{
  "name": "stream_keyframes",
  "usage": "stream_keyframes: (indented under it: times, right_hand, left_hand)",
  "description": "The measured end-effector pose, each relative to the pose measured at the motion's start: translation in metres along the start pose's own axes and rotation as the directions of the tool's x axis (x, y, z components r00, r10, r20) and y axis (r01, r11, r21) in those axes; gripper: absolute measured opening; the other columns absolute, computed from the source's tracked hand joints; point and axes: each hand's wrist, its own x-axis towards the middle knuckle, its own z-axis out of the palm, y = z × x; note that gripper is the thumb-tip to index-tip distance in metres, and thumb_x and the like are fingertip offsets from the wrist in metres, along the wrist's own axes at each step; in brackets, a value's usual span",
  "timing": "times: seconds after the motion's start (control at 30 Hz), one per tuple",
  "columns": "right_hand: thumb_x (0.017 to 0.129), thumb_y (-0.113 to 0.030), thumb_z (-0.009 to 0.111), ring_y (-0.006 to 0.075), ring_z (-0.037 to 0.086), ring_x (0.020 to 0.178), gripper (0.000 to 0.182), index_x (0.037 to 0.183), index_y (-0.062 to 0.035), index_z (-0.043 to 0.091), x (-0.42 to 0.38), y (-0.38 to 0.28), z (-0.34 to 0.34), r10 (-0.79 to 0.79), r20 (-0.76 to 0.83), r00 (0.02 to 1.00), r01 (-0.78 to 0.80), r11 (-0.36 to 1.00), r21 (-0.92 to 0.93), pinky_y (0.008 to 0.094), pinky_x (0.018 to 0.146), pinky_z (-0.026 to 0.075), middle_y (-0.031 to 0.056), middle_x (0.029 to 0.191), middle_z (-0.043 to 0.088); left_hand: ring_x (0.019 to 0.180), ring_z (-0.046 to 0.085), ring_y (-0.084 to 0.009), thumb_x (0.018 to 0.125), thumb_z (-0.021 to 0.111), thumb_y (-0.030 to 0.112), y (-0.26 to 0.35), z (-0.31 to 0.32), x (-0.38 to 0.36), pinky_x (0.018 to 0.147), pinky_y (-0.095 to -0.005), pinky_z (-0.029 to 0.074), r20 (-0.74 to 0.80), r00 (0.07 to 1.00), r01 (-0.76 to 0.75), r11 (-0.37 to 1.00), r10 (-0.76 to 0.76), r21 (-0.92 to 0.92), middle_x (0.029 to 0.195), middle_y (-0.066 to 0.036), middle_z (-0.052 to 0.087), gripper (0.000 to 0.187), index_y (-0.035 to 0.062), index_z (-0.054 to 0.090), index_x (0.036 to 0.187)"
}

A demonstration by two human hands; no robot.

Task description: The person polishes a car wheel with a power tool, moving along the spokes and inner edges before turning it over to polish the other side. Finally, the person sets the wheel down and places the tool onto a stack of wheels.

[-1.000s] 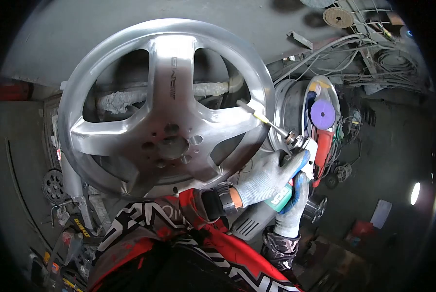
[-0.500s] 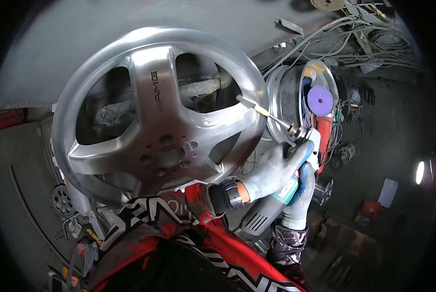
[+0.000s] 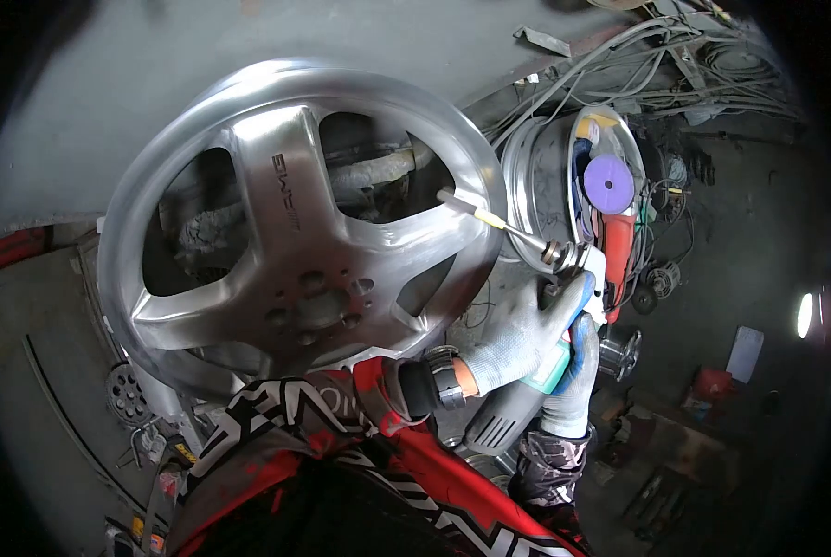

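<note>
A large silver wheel rim with wide spokes fills the left and middle of the view. My left hand, in a pale glove with blue fingertips, is wrapped round the head of a green and grey power tool. Lower down, my right hand, gloved alike, grips the same tool's body. A thin shaft with a yellow band runs from the tool to a small grey tip, which lies over the right-hand spoke near the outer ring. Whether the tip touches the metal cannot be made out.
Behind the tool stands another rim, with a purple disc and a red tool at its right. Cables run along the upper right. A round perforated part lies at the lower left.
The wheel appears slightly turned and lower in view. The tool's tip has shifted a little left and down across the spoke. Both hands keep their hold.
</note>
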Motion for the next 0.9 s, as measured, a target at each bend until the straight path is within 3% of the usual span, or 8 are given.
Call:
stream_keyframes:
  times: [0.1, 0.17, 0.37, 0.43, 0.5, 0.8, 0.87, 0.9]
  right_hand:
    - [0.106, -0.032, 0.055, 0.013, 0.065, 0.099, 0.04, 0.127, 0.0012, 0.061, 0.003, -0.005, 0.002, -0.007, 0.029, 1.0, 0.008, 0.999, -0.033, 0.0294, 0.086, 0.052, 0.0088, 0.114, 0.068]
    - [0.106, -0.032, 0.056, 0.0131, 0.065, 0.099, 0.04, 0.128, 0.0011, 0.06, 0.006, -0.007, 0.002, 0.009, 0.044, 0.999, -0.008, 1.0, -0.023, 0.0294, 0.086, 0.052, 0.0089, 0.115, 0.068]
    - [0.105, -0.031, 0.057, 0.0133, 0.065, 0.102, 0.039, 0.127, 0.0016, 0.062, 0.006, -0.005, 0.003, -0.14, 0.01, 0.99, 0.14, 0.977, -0.164, 0.0294, 0.087, 0.052, 0.0099, 0.116, 0.068]
    - [0.105, -0.03, 0.057, 0.0137, 0.065, 0.102, 0.039, 0.127, 0.0019, 0.061, 0.007, 0.0, 0.0, -0.018, -0.036, 0.999, 0.019, 0.999, 0.04, 0.0295, 0.088, 0.052, 0.0095, 0.116, 0.069]
    - [0.105, -0.031, 0.057, 0.014, 0.065, 0.103, 0.04, 0.128, 0.002, 0.061, 0.006, -0.001, 0.0, -0.01, -0.015, 1.0, 0.011, 1.0, 0.02, 0.0297, 0.088, 0.053, 0.0095, 0.116, 0.069]
    - [0.106, -0.033, 0.055, 0.0128, 0.064, 0.096, 0.038, 0.121, 0.0006, 0.064, 0.01, 0.0, -0.007, -0.004, -0.001, 1.0, 0.004, 1.0, 0.004, 0.0301, 0.086, 0.052, 0.0068, 0.109, 0.068]
    - [0.106, -0.033, 0.055, 0.0125, 0.064, 0.095, 0.038, 0.121, 0.0004, 0.064, 0.01, 0.0, -0.008, 0.018, 0.008, 1.0, -0.018, 0.999, 0.035, 0.0301, 0.086, 0.052, 0.0065, 0.107, 0.068]
    - [0.106, -0.033, 0.055, 0.0125, 0.064, 0.096, 0.038, 0.122, 0.0002, 0.064, 0.009, -0.001, -0.007, 0.015, 0.005, 1.0, -0.016, 1.0, 0.018, 0.03, 0.086, 0.052, 0.0068, 0.108, 0.068]
  left_hand:
    - [0.096, 0.063, -0.038, 0.098, 0.056, 0.014, -0.003, 0.006, 0.001, 0.079, -0.0454, 0.053, -0.048, 0.999, -0.012, 0.999, 0.015, 0.052, 0.11, -0.023, 0.058, 0.053, 0.0113, 0.045, 0.15]
    - [0.095, 0.063, -0.038, 0.098, 0.057, 0.013, -0.007, 0.011, 0.007, 0.078, -0.0456, 0.053, -0.075, 0.997, -0.037, 0.999, 0.036, -0.011, 0.11, -0.023, 0.059, 0.053, 0.0097, 0.046, 0.149]
    - [0.093, 0.064, -0.0366, 0.099, 0.057, 0.012, -0.01, 0.009, 0.011, 0.079, -0.0438, 0.053, -0.062, 0.991, -0.114, 0.993, 0.116, 0.026, 0.109, -0.023, 0.06, 0.052, 0.0079, 0.046, 0.149]
    - [0.093, 0.064, -0.0364, 0.099, 0.057, 0.012, -0.009, 0.006, 0.008, 0.078, -0.0435, 0.053, -0.037, 0.995, -0.089, 0.995, 0.091, 0.044, 0.109, -0.023, 0.06, 0.051, 0.0084, 0.046, 0.149]
    - [0.093, 0.064, -0.0362, 0.099, 0.057, 0.013, -0.008, 0.007, 0.007, 0.078, -0.0432, 0.053, -0.016, 0.998, -0.06, 0.996, 0.061, 0.065, 0.109, -0.023, 0.061, 0.051, 0.0089, 0.046, 0.149]
    - [0.091, 0.064, -0.0385, 0.103, 0.052, 0.016, -0.007, 0.013, 0.01, 0.078, -0.0436, 0.053, -0.063, 0.996, -0.056, 0.998, 0.055, -0.018, 0.109, -0.024, 0.062, 0.045, 0.0125, 0.047, 0.148]
    - [0.092, 0.065, -0.0368, 0.105, 0.05, 0.017, -0.008, 0.014, 0.011, 0.079, -0.0435, 0.053, -0.009, 1.0, 0.012, 0.976, -0.014, -0.218, 0.109, -0.023, 0.062, 0.043, 0.0132, 0.048, 0.148]
    - [0.092, 0.065, -0.0368, 0.105, 0.05, 0.017, -0.008, 0.014, 0.01, 0.079, -0.0435, 0.053, -0.008, 1.0, 0.011, 0.976, -0.013, -0.217, 0.109, -0.023, 0.062, 0.043, 0.0132, 0.048, 0.148]
